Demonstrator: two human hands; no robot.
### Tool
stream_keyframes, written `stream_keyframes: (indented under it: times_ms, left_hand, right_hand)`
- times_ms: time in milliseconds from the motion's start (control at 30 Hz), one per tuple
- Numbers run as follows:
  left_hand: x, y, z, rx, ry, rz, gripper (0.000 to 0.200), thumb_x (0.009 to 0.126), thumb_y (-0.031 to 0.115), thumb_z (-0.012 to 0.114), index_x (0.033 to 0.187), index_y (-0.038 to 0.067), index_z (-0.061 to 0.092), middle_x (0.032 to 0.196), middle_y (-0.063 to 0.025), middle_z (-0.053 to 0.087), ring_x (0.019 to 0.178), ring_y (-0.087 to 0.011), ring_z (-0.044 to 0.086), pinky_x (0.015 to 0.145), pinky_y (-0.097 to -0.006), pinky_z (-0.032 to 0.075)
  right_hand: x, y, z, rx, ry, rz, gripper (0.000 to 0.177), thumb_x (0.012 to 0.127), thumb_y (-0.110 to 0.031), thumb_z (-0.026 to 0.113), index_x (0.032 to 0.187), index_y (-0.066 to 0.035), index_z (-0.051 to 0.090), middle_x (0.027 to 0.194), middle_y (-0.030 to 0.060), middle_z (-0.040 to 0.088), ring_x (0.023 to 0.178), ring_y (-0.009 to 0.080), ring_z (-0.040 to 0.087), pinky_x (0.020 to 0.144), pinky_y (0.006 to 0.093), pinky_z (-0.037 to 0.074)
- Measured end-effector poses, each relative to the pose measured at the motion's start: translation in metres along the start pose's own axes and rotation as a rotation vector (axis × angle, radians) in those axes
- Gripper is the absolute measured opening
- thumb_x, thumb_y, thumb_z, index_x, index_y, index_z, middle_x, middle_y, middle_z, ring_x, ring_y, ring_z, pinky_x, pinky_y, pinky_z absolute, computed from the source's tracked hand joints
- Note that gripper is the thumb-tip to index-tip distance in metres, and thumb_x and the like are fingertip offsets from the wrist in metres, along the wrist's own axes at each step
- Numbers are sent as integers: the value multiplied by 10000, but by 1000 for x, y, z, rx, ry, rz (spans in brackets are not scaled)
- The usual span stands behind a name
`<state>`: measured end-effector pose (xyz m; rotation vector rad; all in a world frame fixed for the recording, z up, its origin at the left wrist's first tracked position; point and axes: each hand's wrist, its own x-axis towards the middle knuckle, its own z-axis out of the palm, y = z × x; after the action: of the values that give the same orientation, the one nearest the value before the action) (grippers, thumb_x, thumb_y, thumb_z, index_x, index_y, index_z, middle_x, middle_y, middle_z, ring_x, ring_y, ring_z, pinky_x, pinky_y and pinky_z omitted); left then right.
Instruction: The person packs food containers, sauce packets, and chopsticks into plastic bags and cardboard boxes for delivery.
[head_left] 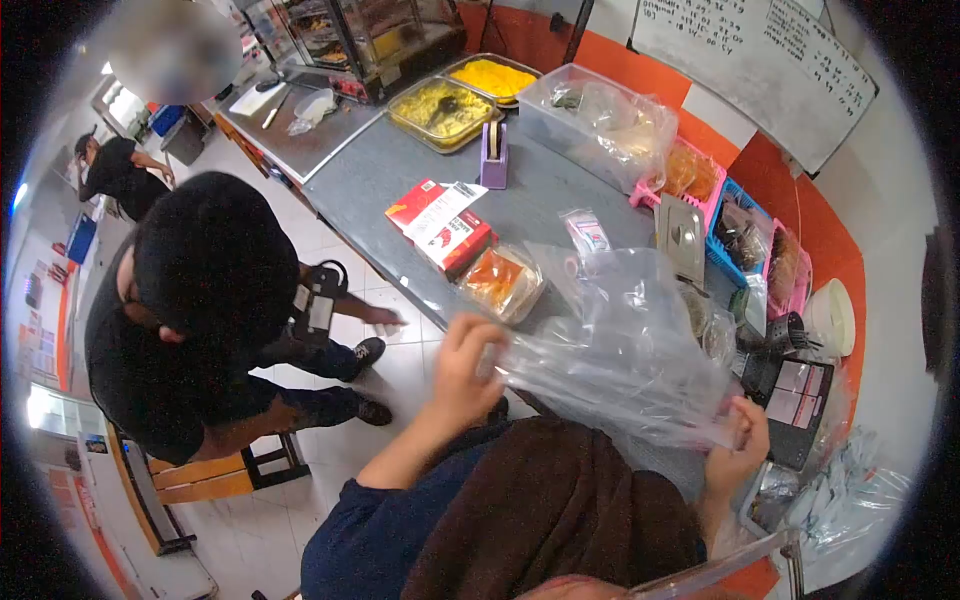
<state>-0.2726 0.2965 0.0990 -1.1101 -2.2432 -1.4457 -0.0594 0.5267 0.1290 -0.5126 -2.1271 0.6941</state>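
Observation:
A large clear plastic bag (630, 345) is stretched out over the near edge of the grey counter. At its left side my left hand (468, 365) has its fingers curled against the plastic, slightly blurred. My right hand (738, 440) pinches the bag's right end between thumb and fingers. Just beyond the bag, a wrapped package with orange and white contents (503, 280) lies near the counter's edge. Beside it sits a red and white box (440, 228) with papers on top. A small printed packet (586, 232) rests behind the bag.
A purple tape dispenser (494, 157), food trays (443, 112) and a clear plastic bin (598, 122) stand farther back. Coloured baskets (742, 232) and a dark tablet-like device (797, 405) are at right. A person in black (200, 320) bends beside the counter at left.

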Motion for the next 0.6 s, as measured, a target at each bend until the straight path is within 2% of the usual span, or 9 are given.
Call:
stream_keyframes:
  times_ms: [100, 167, 233, 267, 367, 433, 500, 533, 600]
  left_hand:
    - [-16, -21, 18, -586, -263, -265, 283, 604, -64, 484, 878, 10, 484, 823, -86, 495, 821, -202, 500, 734, -304, 413]
    - [-16, -27, 17, -819, -352, -461, 203, 681, -13, 564, 864, 26, 487, 891, -74, 524, 820, -151, 523, 720, -267, 441]
    - [-10, -32, 6, -1589, -272, -695, 210, 721, 67, 598, 880, 27, 466, 824, -50, 542, 715, -122, 541, 648, -236, 449]
    - [-7, -32, -6, -1612, -238, -761, 268, 709, 139, 639, 876, 27, 461, 759, -38, 550, 637, -93, 536, 579, -211, 439]
    - [-9, -21, -11, -1628, -468, -678, 239, 713, 115, 639, 847, 31, 460, 749, -56, 551, 627, -52, 503, 555, -199, 419]
    - [-10, -34, -13, -1419, -557, -512, 210, 739, 92, 618, 895, 3, 509, 801, -76, 578, 653, -70, 513, 584, -217, 430]
    - [6, -33, -16, -618, -1235, -217, 214, 748, 125, 605, 895, -24, 561, 799, -114, 598, 714, -124, 561, 617, -238, 452]
    - [0, -42, -8, -669, -1341, -274, 254, 746, 139, 609, 928, -37, 583, 877, -136, 608, 755, -175, 574, 658, -275, 460]
    - [-24, -57, 6, -972, -1089, -343, 248, 753, 143, 605, 927, -33, 581, 861, -145, 607, 740, -184, 578, 651, -285, 466]
  right_hand:
    - [-10, 18, -2, 455, 127, 477, 101, 814, -50, 498, 912, -26, 511, 678, -20, 464, 644, 129, 489, 572, 228, 400]
    - [-11, 18, -3, 1630, -555, 673, 157, 808, -125, 554, 926, -32, 509, 708, -35, 456, 668, 96, 477, 583, 228, 396]
    - [-17, 37, -12, 1172, -827, 627, 177, 798, -172, 578, 883, -38, 501, 692, -29, 462, 639, 104, 479, 578, 242, 399]
    - [-18, 47, -17, 691, -1046, 559, 213, 788, -220, 602, 840, -44, 494, 676, -24, 468, 611, 112, 482, 572, 256, 402]
    - [-9, 62, -26, 515, -1347, 434, 275, 766, -291, 628, 798, -53, 494, 673, -13, 479, 587, 107, 467, 564, 266, 396]
    - [-13, 61, -22, 927, -998, 367, 263, 762, -269, 635, 823, -45, 511, 702, -4, 498, 613, 105, 470, 578, 265, 399]
    - [-42, 79, -20, 1302, -605, 283, 254, 758, -246, 642, 848, -38, 528, 731, 5, 518, 638, 102, 474, 592, 265, 402]
    - [-78, 105, -25, 1230, -369, 552, 300, 742, -292, 655, 867, -42, 548, 778, 22, 534, 708, 129, 501, 626, 271, 419]
    - [-85, 98, -23, 1139, -119, 810, 348, 727, -338, 669, 885, -46, 567, 825, 39, 551, 777, 155, 529, 660, 278, 435]
